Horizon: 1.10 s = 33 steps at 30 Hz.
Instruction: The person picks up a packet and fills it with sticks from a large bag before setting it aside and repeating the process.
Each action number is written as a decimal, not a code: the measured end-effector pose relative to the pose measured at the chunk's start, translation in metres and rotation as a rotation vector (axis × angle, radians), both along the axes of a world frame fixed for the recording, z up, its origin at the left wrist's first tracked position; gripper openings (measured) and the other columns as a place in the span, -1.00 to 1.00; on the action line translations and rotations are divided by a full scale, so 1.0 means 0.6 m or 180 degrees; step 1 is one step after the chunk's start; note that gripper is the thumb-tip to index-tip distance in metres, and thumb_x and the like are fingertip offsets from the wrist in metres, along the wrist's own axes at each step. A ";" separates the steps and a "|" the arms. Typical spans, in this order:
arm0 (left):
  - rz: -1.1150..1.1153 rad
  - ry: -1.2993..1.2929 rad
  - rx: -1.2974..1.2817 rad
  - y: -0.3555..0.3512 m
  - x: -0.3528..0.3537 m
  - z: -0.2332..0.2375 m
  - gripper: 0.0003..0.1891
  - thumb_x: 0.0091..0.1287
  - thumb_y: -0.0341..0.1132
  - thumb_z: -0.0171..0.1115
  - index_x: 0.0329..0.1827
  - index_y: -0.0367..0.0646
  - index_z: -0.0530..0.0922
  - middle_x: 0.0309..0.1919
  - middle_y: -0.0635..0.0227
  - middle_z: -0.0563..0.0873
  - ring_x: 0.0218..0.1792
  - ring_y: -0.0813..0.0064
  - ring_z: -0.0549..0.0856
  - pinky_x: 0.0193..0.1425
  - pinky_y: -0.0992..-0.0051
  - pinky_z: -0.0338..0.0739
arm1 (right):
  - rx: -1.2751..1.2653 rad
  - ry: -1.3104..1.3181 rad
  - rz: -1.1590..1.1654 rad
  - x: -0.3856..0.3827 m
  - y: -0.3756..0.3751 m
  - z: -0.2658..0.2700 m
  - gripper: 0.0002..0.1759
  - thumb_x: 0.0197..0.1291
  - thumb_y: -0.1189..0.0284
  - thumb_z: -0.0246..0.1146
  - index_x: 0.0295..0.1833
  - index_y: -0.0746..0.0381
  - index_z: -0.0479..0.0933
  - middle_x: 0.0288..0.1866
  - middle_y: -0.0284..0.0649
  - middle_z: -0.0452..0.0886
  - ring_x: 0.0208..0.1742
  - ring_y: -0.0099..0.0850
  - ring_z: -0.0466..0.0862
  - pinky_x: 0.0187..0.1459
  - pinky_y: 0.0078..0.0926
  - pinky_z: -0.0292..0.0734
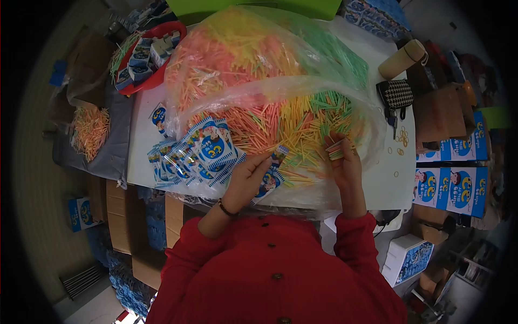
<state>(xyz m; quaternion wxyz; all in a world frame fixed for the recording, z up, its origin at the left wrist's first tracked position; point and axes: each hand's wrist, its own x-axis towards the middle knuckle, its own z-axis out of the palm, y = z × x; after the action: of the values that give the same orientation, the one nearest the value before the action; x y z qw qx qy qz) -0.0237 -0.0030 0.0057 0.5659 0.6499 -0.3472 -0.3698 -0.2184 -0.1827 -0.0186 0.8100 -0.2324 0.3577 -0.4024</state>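
Observation:
My left hand (pixel 249 176), a dark band at its wrist, pinches the upper edge of a small blue-and-white printed packet (pixel 268 185). The fingers of my right hand (pixel 347 166) are closed round a little bundle of thin coloured sticks (pixel 335 149). Between and beyond both hands spreads a big heap of pink, yellow, orange and green sticks (pixel 291 121). It lies in a large clear plastic bag (pixel 253 86) whose mouth opens towards me. Left of my left hand, several more printed packets (pixel 210 148) overlap in a pile.
A red basket (pixel 156 78) with small boxes stands at the back left. On the white table's (pixel 402 186) right side are a tan bottle (pixel 402 59), a patterned pouch (pixel 395 93) and rubber bands (pixel 402 137). Printed boxes (pixel 450 189) stack further right; cardboard boxes (pixel 124 216) sit lower left.

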 end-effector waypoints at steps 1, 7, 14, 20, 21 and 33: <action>-0.0007 -0.0003 0.0002 -0.001 0.001 0.007 -0.82 0.39 -0.41 0.20 -0.02 -0.24 0.63 -0.19 0.33 0.71 -0.22 0.53 0.66 -0.08 0.55 0.54 | -0.0088 0.0111 0.0033 0.003 0.003 0.008 -0.67 0.48 0.34 0.03 0.19 0.32 0.42 0.12 -0.15 0.57 0.20 -0.27 0.55 0.24 -0.29 0.48; -0.0076 -0.1928 -0.0555 -0.007 0.012 0.001 -0.79 0.41 -0.46 0.16 0.05 -0.30 0.60 -0.11 0.32 0.71 -0.17 0.61 0.67 -0.06 0.54 0.57 | -0.1352 0.1117 0.0065 -0.015 -0.006 -0.015 -0.67 0.49 0.33 0.02 0.15 0.33 0.46 0.12 -0.14 0.56 0.20 -0.26 0.56 0.26 -0.29 0.46; -0.0105 0.2649 -0.0187 -0.006 0.010 -0.005 -0.72 0.34 -0.50 0.24 0.09 -0.16 0.48 -0.08 0.32 0.67 -0.17 0.51 0.69 -0.10 0.50 0.62 | 0.0580 -0.0340 -0.0302 -0.016 -0.009 -0.023 -0.69 0.49 0.32 0.02 0.12 0.33 0.43 0.09 -0.14 0.56 0.16 -0.24 0.58 0.27 -0.27 0.46; -0.0437 0.2722 -0.0119 -0.027 -0.009 -0.011 -0.72 0.40 -0.43 0.16 0.14 -0.20 0.44 0.06 0.30 0.61 -0.05 0.47 0.64 0.04 0.47 0.56 | -0.0183 -0.0071 0.0088 0.028 0.043 0.051 -0.74 0.49 0.33 0.01 0.05 0.29 0.44 0.00 -0.16 0.59 0.12 -0.25 0.60 0.28 -0.24 0.46; -0.0432 0.2849 -0.0015 -0.031 -0.014 -0.010 -0.70 0.45 -0.39 0.09 0.20 -0.23 0.42 0.13 0.26 0.58 0.05 0.44 0.61 0.13 0.47 0.51 | -0.0333 -0.0038 0.0085 0.036 0.047 0.061 -0.75 0.48 0.32 0.02 0.03 0.28 0.44 -0.02 -0.16 0.59 0.10 -0.26 0.61 0.25 -0.25 0.47; -0.0560 0.1896 0.0102 -0.028 0.003 0.023 -0.66 0.55 -0.26 -0.04 0.22 -0.30 0.47 0.06 0.30 0.64 0.07 0.48 0.62 0.19 0.51 0.47 | -0.0775 -0.0411 0.1746 0.049 0.104 0.093 -0.73 0.44 0.26 0.09 -0.03 0.26 0.45 -0.14 -0.15 0.63 -0.04 -0.30 0.65 0.11 -0.29 0.49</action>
<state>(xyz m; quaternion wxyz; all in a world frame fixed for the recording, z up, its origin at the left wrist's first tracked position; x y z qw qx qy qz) -0.0218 -0.0196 0.0197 0.5983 0.4893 -0.2152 -0.5969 -0.1888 -0.1205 0.0374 0.8757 -0.3895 0.1786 -0.2225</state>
